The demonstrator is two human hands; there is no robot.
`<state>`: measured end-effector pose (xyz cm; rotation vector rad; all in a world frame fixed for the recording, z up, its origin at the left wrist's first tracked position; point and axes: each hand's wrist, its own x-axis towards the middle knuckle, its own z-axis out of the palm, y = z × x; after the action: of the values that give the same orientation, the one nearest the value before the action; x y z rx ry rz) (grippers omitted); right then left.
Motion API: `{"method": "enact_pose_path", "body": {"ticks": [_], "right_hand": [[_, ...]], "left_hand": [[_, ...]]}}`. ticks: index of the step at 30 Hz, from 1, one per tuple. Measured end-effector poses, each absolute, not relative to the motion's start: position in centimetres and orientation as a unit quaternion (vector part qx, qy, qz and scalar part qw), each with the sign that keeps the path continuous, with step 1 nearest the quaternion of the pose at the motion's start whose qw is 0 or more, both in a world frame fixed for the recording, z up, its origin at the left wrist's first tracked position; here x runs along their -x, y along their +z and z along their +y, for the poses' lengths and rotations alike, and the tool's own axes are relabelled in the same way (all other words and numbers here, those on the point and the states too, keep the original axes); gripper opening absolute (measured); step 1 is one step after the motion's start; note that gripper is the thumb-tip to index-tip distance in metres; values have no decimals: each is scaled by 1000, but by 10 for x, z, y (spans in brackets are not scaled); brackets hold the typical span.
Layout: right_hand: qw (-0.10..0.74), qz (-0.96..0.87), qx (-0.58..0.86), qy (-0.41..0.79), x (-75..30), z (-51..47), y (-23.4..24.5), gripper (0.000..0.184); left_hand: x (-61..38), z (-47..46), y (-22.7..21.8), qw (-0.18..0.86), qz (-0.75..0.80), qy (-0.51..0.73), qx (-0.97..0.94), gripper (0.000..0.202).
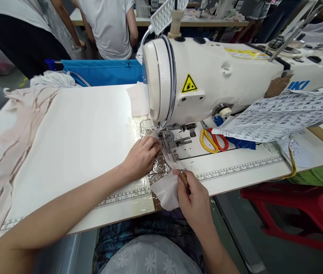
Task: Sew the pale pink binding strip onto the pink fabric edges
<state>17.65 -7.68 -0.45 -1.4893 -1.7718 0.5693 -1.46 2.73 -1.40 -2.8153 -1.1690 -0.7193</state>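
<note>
A pale pink fabric piece [167, 192] runs from under the needle area of the white sewing machine [207, 72] down past the table's front edge. My left hand [143, 156] presses its bent fingers onto the fabric close beside the presser foot [164, 133]. In my right hand [194, 198] is a wooden-handled awl [183, 179], its thin metal shaft pointing up toward the foot. The same hand pinches the fabric's near end. The fabric right under the left fingertips is hidden.
Scissors [211, 140] with yellow and red handles lie right of the needle. Pink fabric strips [27, 125] drape over the table's left side. A printed sheet [287, 110] hangs on the machine. A red stool [301, 213] stands at right. People stand beyond the blue cloth [110, 72].
</note>
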Motion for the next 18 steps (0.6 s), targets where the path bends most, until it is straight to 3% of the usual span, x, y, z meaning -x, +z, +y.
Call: {"method": "enact_pose_path", "body": {"ticks": [5,18], "right_hand": [[373,-694,577,216,-175,-74,-4,20],[401,-687,567,216,-172,-62,-8,21]], "left_hand": [[14,22,-11,-6,-348,-265,899,29],[11,22,-8,41,-400,-150,903,32]]}}
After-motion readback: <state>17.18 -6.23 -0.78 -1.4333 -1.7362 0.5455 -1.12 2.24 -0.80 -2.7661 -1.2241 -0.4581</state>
